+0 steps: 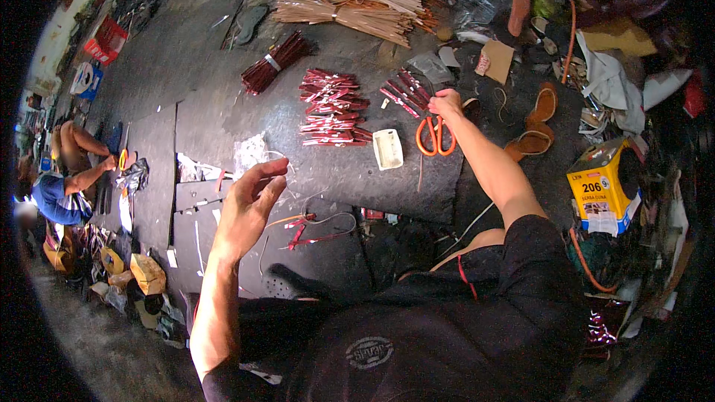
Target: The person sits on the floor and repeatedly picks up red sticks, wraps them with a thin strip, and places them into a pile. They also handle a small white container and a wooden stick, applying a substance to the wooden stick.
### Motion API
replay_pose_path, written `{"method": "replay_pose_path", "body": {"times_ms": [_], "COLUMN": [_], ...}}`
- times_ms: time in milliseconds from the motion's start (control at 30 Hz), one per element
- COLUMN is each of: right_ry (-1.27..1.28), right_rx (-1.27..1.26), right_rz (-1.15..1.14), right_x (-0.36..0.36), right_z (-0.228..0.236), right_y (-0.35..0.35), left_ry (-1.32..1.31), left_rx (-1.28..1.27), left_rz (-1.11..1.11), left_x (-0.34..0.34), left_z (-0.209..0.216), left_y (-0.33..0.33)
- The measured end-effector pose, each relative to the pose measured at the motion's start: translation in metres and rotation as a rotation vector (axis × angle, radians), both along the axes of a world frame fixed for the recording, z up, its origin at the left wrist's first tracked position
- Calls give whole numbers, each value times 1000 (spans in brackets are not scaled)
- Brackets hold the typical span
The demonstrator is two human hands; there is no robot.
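Right hand at the scissors and a fan of dark red strips

Beside the cream tray (388, 150), a shallow rectangle with rounded corners and a smooth, hard-looking wall, lies a pair of scissors (418, 136) with two glossy orange loops, just to the tray's right. Past the tray's upper right corner, a small fan of strips (406, 94) spreads over a dark mat (417, 190): thin, flat, shiny lengths of dark red with pale marks. A thick pile of strips (333, 108) in the same red, crisscrossed and glinting, sits just beyond the tray and to its left. Farther out that way is a tight bundle (275, 63) of slender dark red lengths, bound by a pale band; beyond it all lies a sheaf of tan strips (346, 11).

The right hand (445, 104) is up and right of the tray, fingers drawn together at the right end of the fan and at the top of the orange loops. Whether they pinch a strip or the scissors I cannot tell. The left hand (252, 197) hovers well left of the tray, fingers loosely curled and apart.

The right hand covers the scissors' blades. The clear plastic (252, 152) behind the left fingers is glaring and hard to read.
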State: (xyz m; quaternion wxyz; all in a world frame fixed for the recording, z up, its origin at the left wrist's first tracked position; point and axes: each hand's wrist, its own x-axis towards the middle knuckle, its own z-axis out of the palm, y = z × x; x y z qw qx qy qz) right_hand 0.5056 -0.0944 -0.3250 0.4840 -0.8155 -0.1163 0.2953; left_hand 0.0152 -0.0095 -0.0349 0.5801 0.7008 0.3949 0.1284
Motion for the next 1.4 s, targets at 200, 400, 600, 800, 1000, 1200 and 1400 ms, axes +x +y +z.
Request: {"method": "replay_pose_path", "body": {"times_ms": [200,400,600,800,1000,1200,1400], "right_ry": [-1035,-572,-928,-1258,-1303,-680,-411], "right_rx": [-199,191,113,71,85,281,572], "right_rz": [117,1035,1391,1403,1512,1140,909], "right_x": [-27,-165,-242,-233,-242,-257,-300], "right_z": [21,63,22,-3,12,26,147], "right_y": [-1,67,87,76,67,62,99], "left_ry": [87,123,280,284,186,574,328], "left_rx": [142,174,325,388,561,502,444], "left_rz": [-36,29,-7,-53,-40,-202,68], "left_x": [-4,-14,-32,-49,-55,-36,-29], "left_z": [4,3,-1,-2,2,17,-7], "left_y": [14,14,12,23,17,15,13]}}
